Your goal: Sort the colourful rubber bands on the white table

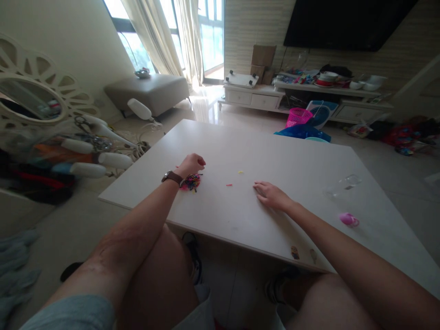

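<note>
"Pile of small coloured pieces (pixel 193 182), pink, black and other hues mixed: where does it lie?"

"On the counter (pixel 213 137), to the left of its middle, just beside the left wrist, which partly covers it."

"And the left hand (pixel 192 165)?"

"Its forearm reaches forward and inward from the lower left. The hand bends at the wrist toward the right, back of the hand uppermost, at the far side of the pile. Its fingers are curled in; whether they grip a piece cannot be told. A watch (pixel 177 178) with a brown strap circles the wrist."

"What lies between the hands?"

"Two separate bits: a red strip (pixel 229 185) and, farther from the person, a yellow piece (pixel 241 173)."

"Describe the right hand (pixel 273 195)."

"Palm down, low over the counter, pointing left toward the bits but apart from them. Its fingers are loosely extended and close together, the thumb apart from them on the near side; nothing shows in the grasp. The forearm slants in from the lower right."

"Beyond it?"

"A pink object (pixel 349 219) and, farther back, a clear container (pixel 343 185) lying on its side."
</note>
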Action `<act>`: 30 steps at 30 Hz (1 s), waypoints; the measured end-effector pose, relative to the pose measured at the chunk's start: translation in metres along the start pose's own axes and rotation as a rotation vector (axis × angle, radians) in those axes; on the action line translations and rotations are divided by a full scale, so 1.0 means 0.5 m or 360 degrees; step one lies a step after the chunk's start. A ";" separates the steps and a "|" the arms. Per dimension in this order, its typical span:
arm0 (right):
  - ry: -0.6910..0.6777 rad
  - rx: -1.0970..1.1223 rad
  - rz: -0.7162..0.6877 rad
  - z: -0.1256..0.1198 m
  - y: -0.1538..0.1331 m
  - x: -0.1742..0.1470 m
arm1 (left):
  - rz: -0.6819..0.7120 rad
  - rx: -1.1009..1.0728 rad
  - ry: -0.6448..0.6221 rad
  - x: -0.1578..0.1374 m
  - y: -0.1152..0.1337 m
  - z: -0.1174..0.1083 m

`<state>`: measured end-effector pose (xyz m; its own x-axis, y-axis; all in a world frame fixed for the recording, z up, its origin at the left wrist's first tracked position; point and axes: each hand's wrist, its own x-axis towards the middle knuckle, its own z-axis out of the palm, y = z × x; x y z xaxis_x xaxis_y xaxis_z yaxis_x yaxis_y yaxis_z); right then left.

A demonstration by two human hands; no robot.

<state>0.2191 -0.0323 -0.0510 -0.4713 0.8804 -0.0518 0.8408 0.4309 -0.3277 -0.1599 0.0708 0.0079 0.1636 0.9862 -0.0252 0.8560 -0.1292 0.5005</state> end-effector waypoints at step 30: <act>0.0011 -0.0016 -0.0005 -0.001 -0.002 -0.001 | -0.0361 0.0393 -0.0171 -0.002 -0.004 0.016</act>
<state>0.2188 -0.0330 -0.0502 -0.4721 0.8804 -0.0445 0.8420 0.4354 -0.3184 -0.1577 0.0691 0.0002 -0.0047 0.9778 -0.2095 0.9672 0.0577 0.2474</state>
